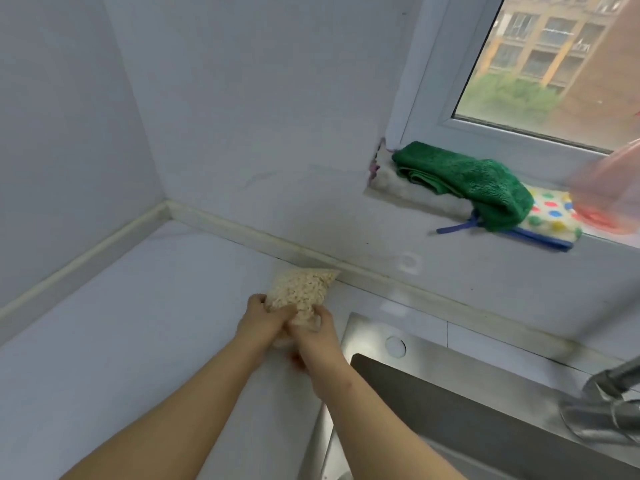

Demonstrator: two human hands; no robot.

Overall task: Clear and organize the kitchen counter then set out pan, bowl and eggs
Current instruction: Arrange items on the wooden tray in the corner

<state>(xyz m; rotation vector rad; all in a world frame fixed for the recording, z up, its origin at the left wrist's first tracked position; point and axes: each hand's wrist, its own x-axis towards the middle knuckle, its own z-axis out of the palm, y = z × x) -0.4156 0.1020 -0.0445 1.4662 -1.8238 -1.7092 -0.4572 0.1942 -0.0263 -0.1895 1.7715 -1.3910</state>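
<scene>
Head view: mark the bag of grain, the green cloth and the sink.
bag of grain (302, 289), head view, middle of its grain-filled part.
green cloth (467, 178), head view, middle of its top fold.
sink (369, 336), head view, steel rim at its back left corner.

- Left hand (259, 315) and right hand (317, 327) grip a clear bag of pale grains (300, 293) on the white counter (104, 341).
- Steel sink (450, 410) lies just right.
- Green cloth (464, 181) rests on the windowsill (595, 242).

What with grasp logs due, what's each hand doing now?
Left hand: grips the bag.
Right hand: grips the same bag.
</scene>
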